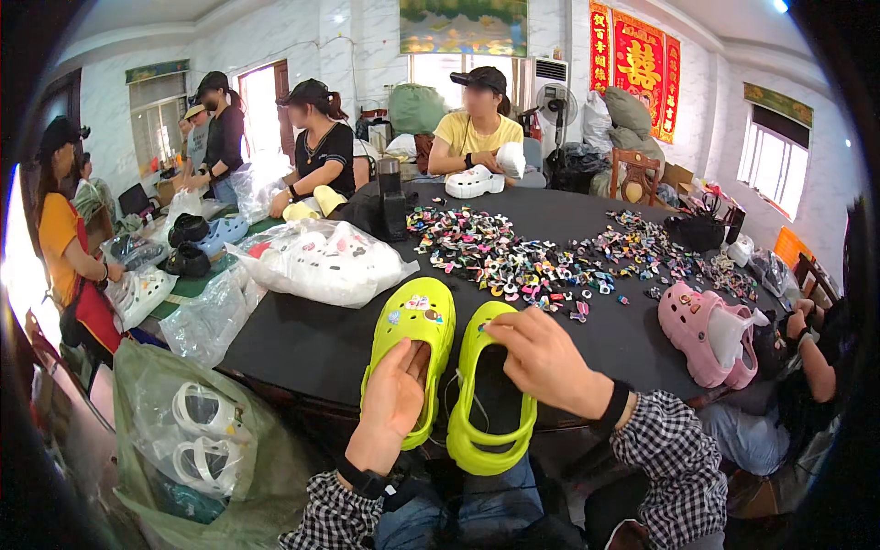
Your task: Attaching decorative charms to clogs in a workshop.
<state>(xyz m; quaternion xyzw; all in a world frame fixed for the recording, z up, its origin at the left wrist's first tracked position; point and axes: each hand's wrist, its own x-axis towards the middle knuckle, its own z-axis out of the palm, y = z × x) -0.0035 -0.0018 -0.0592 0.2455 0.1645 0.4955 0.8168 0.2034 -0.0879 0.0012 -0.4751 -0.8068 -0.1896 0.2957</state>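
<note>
Two lime-green clogs stand upright side by side at the near edge of the black table. The left clog (417,316) carries several small charms on its toe. My left hand (394,394) has its fingers tucked into that clog's opening and holds it. The right clog (486,449) is turned with its heel strap toward me. My right hand (550,357) is closed at its toe, fingertips on the upper beside a small dark charm (483,324). What lies under the curled fingers is hidden.
Loose colourful charms (513,257) spread over the black table (302,335). A bagged pair of white clogs (321,261) lies left, pink clogs (697,330) right. An open green sack (151,394) holds white clogs below left. Several people stand or sit around the table.
</note>
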